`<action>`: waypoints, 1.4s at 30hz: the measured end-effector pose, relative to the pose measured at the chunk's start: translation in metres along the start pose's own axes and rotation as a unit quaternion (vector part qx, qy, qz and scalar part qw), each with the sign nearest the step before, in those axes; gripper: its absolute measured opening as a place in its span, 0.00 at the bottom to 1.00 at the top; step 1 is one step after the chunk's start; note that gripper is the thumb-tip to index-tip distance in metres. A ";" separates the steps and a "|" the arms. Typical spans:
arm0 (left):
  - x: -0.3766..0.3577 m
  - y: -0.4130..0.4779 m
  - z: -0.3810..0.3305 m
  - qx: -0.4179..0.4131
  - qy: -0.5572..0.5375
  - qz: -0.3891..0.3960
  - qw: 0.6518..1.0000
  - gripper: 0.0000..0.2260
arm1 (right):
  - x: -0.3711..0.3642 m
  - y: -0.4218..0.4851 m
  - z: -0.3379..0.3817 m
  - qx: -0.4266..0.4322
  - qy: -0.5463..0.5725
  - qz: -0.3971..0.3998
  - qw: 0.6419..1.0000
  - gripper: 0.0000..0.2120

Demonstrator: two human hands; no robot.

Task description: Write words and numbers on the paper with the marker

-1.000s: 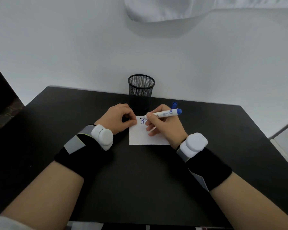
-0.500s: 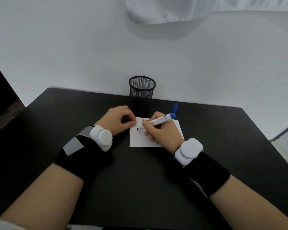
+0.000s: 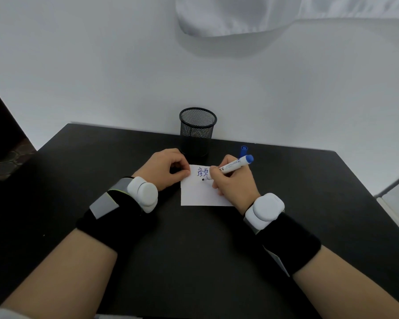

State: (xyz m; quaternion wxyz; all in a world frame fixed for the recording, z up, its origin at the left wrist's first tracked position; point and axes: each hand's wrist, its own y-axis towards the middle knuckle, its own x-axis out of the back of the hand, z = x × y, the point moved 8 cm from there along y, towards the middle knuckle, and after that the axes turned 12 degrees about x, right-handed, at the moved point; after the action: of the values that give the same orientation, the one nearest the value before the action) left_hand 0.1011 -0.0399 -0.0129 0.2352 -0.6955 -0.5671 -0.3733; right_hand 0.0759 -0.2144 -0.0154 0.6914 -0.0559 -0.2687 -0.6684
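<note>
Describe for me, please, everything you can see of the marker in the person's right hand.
The marker has a white, plastic-looking barrel with small printed text and a blue end plug. It is uncapped, with its dark tip exposed. The right hand grips it near the tip between thumb and fingers. It is tilted, with the blue end pointing up and to the right. The tip sits at the paper, just below the blue character written there; whether it touches cannot be told.

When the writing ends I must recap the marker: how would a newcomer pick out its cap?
On the black table, look to the right of the black mesh pen cup at the far edge. The cap sits just behind the right hand holding the marker; it is the only small loose blue piece.
</note>
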 end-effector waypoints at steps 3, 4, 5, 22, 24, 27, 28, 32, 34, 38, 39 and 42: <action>0.000 0.000 0.000 0.000 -0.001 0.002 1.000 0.02 | 0.000 0.000 -0.002 -0.007 0.016 0.007 1.000 0.10; 0.000 0.000 0.001 -0.001 -0.001 0.001 1.000 0.02 | 0.000 0.000 -0.002 -0.007 0.018 0.009 1.000 0.10; 0.000 0.000 0.000 -0.002 0.000 0.001 1.000 0.02 | 0.000 0.000 -0.002 -0.006 0.018 0.010 1.000 0.10; -0.001 0.001 0.002 -0.002 -0.001 0.000 1.000 0.03 | 0.000 -0.002 -0.001 0.006 0.007 0.009 1.000 0.11; -0.001 0.001 0.002 0.002 -0.003 0.003 1.000 0.03 | -0.002 -0.003 -0.001 0.001 0.008 0.025 1.000 0.11; -0.002 0.002 0.002 0.004 0.002 0.005 1.000 0.03 | -0.006 -0.004 0.001 0.002 0.017 0.046 0.999 0.12; -0.002 0.002 0.002 0.004 0.003 0.006 1.000 0.03 | -0.005 -0.004 0.001 0.003 0.023 0.042 0.999 0.12; -0.002 0.002 0.002 0.004 -0.002 0.006 1.000 0.03 | -0.002 -0.003 0.002 0.002 0.017 0.021 1.000 0.11; -0.001 0.002 0.002 0.003 -0.004 0.003 1.000 0.03 | -0.004 -0.003 0.002 -0.003 0.013 0.035 0.999 0.11; -0.001 0.001 0.003 0.004 -0.008 0.001 1.000 0.03 | 0.005 -0.002 0.002 -0.002 0.035 -0.001 0.999 0.09; -0.001 0.001 0.003 0.004 -0.008 0.001 1.000 0.03 | 0.008 -0.002 0.001 -0.004 0.038 -0.012 0.999 0.09; -0.001 0.001 0.002 -0.003 -0.009 -0.005 1.000 0.03 | 0.008 -0.001 -0.003 -0.010 0.039 -0.007 0.999 0.10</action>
State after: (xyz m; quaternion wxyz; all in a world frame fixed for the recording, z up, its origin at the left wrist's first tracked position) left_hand 0.1024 -0.0393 -0.0144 0.2259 -0.6969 -0.5712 -0.3701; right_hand 0.0754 -0.2234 -0.0144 0.6963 -0.0349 -0.2354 -0.6771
